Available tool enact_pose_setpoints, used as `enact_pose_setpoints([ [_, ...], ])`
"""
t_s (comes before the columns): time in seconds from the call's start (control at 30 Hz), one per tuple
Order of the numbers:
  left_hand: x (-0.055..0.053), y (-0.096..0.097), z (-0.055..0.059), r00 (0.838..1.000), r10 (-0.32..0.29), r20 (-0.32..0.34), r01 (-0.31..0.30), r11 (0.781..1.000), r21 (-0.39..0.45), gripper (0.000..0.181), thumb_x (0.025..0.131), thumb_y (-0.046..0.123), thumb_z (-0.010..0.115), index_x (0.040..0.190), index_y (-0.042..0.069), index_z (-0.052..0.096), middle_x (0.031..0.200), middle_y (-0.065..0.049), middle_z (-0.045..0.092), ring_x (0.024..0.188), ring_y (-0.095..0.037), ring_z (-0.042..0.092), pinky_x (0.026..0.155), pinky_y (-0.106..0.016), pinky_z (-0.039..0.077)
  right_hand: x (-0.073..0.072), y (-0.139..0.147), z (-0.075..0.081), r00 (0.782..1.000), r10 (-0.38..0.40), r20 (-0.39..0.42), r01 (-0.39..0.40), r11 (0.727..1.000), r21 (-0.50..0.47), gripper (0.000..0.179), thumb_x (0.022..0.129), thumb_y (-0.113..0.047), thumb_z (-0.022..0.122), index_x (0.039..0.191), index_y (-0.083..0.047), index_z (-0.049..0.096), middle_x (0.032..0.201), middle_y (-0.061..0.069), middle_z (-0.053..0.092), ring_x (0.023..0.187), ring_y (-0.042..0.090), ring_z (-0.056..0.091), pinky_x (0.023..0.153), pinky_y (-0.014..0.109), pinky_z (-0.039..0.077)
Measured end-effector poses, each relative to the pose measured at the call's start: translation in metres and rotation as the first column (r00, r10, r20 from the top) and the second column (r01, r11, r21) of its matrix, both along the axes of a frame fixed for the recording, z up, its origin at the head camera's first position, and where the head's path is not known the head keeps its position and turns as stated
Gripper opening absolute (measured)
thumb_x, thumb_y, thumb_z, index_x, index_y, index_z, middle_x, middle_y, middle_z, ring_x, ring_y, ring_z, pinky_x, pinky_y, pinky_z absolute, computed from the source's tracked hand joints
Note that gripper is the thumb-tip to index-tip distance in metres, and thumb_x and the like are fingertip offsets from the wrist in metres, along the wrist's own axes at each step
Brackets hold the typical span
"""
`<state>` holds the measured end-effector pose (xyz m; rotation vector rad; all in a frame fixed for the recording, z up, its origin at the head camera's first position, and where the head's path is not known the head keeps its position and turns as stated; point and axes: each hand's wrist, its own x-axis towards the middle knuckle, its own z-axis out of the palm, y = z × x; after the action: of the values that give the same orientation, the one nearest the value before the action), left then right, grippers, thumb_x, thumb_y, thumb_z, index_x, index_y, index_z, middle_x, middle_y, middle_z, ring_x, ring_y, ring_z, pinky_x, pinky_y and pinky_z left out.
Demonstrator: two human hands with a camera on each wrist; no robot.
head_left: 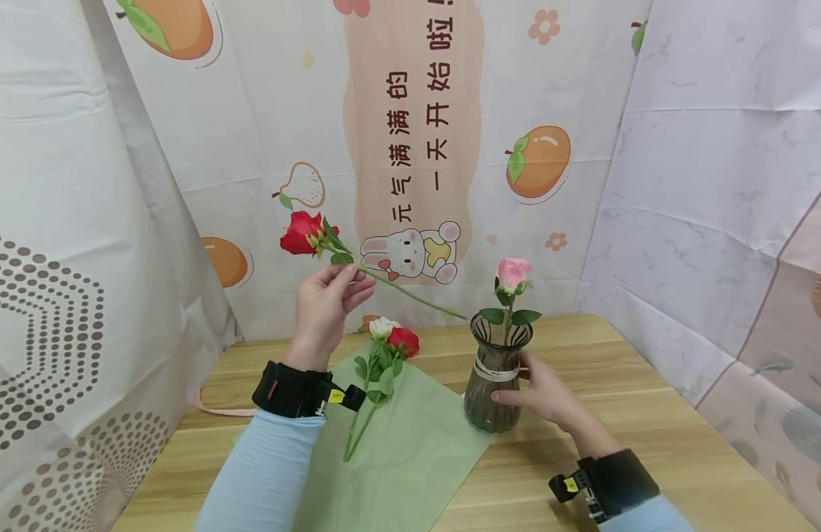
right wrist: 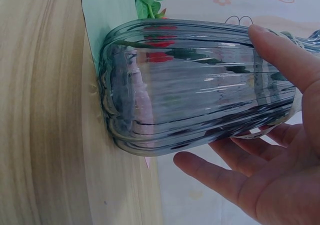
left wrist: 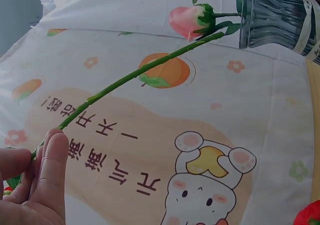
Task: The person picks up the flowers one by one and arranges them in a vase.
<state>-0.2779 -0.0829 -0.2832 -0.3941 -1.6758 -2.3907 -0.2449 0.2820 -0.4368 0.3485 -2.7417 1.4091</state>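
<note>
My left hand (head_left: 326, 307) pinches the stem of a red rose (head_left: 300, 233) just below its leaves. The bloom points up left, and the bare green stem (left wrist: 135, 74) slants down right to the vase rim. A ribbed grey glass vase (head_left: 493, 403) stands upright on the table, with cord tied round its neck. One pink rose (head_left: 513, 273) stands in it, its leaves above the rim. With thumb and fingers on opposite sides, my right hand (head_left: 543, 388) holds the vase. In the right wrist view, the vase (right wrist: 190, 85) shows a stem through its glass.
A white rose (head_left: 382, 327) and another red rose (head_left: 405, 341) lie on a sheet of green paper (head_left: 410, 458), left of the vase. Pink ribbon (head_left: 224, 411) lies at the table's left. A printed cloth (head_left: 264, 111) hangs behind the wooden table (head_left: 583, 347).
</note>
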Motion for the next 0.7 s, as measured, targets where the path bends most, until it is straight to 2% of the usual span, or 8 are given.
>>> enact_pose_setpoints([
  [0.13,0.0,0.005,0.002,1.0,-0.001,-0.007,0.001,1.0,-0.016,0.033,0.102,0.018,0.063,0.122,-0.009,0.059,0.091,-0.007,0.072,0.087,-0.016,0.077,0.083,-0.032,0.06,0.0,0.001,-0.001,1.0,-0.004,-0.006,0.004,1.0,0.007,0.094,0.08,-0.038,0.087,0.151,-0.002,0.036,0.147,0.023,0.051,0.134,0.049,0.05,0.106,0.063,0.045],
  [0.3,0.0,0.011,0.004,1.0,-0.02,-0.021,0.019,0.999,-0.027,0.037,0.102,0.017,0.063,0.124,-0.012,0.058,0.091,-0.007,0.072,0.085,-0.016,0.077,0.082,-0.032,0.06,0.0,0.001,0.0,1.0,-0.003,-0.009,0.003,1.0,0.006,0.093,0.08,-0.037,0.087,0.15,-0.002,0.037,0.145,0.023,0.052,0.133,0.049,0.05,0.106,0.063,0.045],
  [0.7,0.0,0.031,0.004,0.998,-0.051,-0.022,0.048,0.993,-0.103,0.027,0.102,0.016,0.063,0.119,-0.004,0.065,0.093,-0.008,0.072,0.083,-0.016,0.077,0.082,-0.033,0.06,0.0,0.0,0.001,1.0,0.0,0.004,0.0,1.0,0.002,0.094,0.08,-0.037,0.087,0.15,-0.001,0.036,0.146,0.024,0.051,0.134,0.049,0.05,0.106,0.063,0.045],
])
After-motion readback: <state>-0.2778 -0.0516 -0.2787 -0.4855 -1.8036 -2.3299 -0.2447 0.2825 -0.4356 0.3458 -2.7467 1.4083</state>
